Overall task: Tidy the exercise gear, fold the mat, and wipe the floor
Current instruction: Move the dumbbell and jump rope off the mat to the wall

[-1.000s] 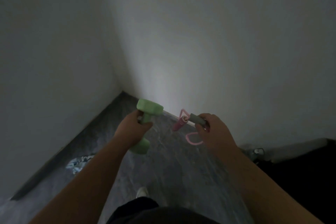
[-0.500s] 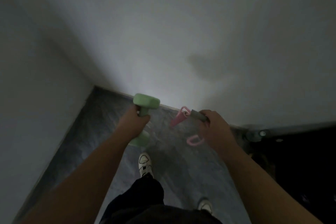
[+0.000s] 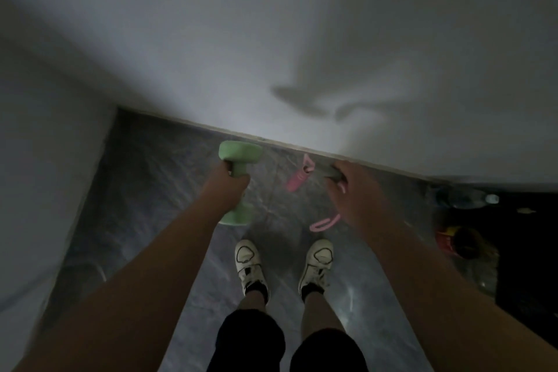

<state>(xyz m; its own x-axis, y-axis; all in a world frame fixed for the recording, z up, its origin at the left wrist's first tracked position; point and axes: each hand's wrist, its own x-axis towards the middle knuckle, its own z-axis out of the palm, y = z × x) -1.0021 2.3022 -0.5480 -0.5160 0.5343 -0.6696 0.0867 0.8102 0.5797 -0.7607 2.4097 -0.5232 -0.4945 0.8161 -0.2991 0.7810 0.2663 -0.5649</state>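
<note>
A pale green dumbbell (image 3: pixel 240 152) stands nearly upright in my left hand (image 3: pixel 228 183), which is closed round its bar; its lower head shows below my wrist. My right hand (image 3: pixel 354 190) grips a skipping rope by its grey handle (image 3: pixel 330 172). The rope's pink handle (image 3: pixel 297 180) dangles to the left of that hand, and a pink loop (image 3: pixel 324 223) hangs under it. Both hands are held out in front of me, above the dark marbled floor (image 3: pixel 151 190), close to the white wall.
I stand in a dim corner: one white wall (image 3: pixel 302 39) ahead, another at the left (image 3: pixel 39 160). My white shoes (image 3: pixel 247 263) are on the floor. At the right, dark clutter with a plastic bottle (image 3: pixel 471 198) and a red-and-yellow object (image 3: pixel 450 235).
The view has tilted down and swung right: my legs and both shoes are now in sight and the front wall is closer. Both hands keep their hold.
</note>
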